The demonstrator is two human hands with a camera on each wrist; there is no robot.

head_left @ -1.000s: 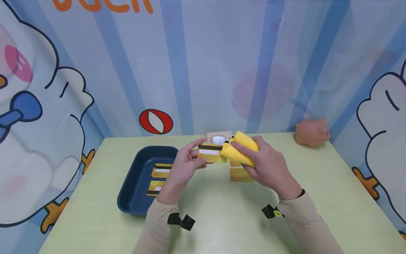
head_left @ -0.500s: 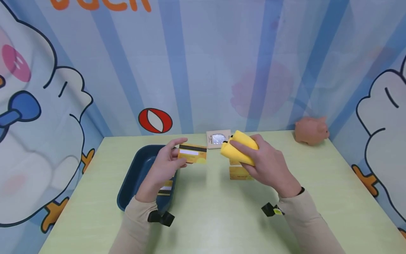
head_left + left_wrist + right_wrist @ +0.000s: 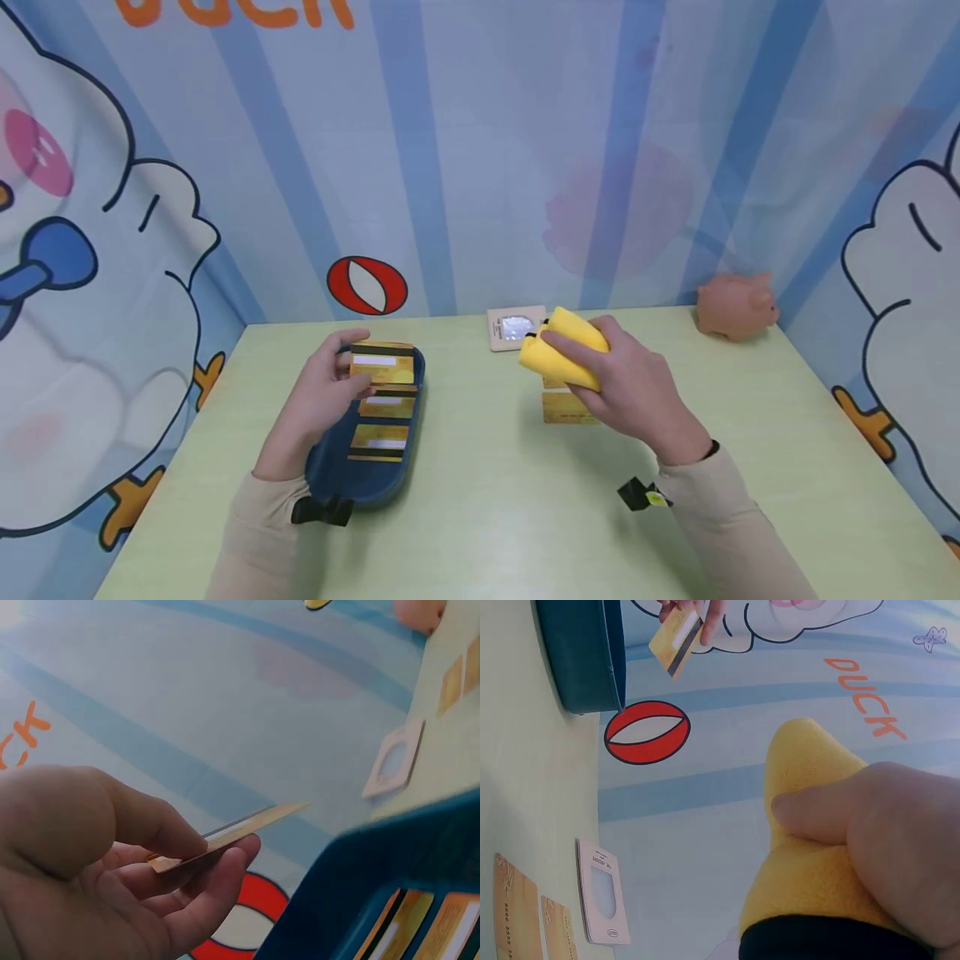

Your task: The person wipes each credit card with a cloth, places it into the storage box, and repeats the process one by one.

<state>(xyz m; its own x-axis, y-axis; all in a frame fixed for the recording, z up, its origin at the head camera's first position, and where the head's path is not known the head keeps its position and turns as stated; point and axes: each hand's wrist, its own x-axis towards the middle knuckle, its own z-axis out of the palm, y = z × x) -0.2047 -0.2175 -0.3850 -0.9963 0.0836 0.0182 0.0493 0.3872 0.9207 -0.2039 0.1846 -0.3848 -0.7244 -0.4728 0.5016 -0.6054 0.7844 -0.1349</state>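
My left hand (image 3: 318,400) pinches a gold bank card (image 3: 382,367) with a dark magnetic stripe, between thumb and fingers. The card hangs above the far end of a dark blue tray (image 3: 318,475). Inside the tray lie two more bank cards, a farther one (image 3: 386,407) and a nearer one (image 3: 378,443). Over the right half of the table, my right hand (image 3: 637,392) grips a soft yellow plush item (image 3: 802,877) with a black edge; its exact kind is unclear. In the right wrist view my thumb presses into its fuzzy side.
Below the yellow item, gold cards (image 3: 572,408) lie on the light green table (image 3: 495,517), partly hidden. A pale pink flat piece with a shiny oval window (image 3: 516,327) rests near the back edge. At the back right stands a pink piggy bank (image 3: 737,307). A cartoon curtain (image 3: 495,167) walls the back.
My left hand has carried the bank card leftward, away from the yellow plush item, to above the tray. My right hand has stayed nearly still, holding the yellow item.
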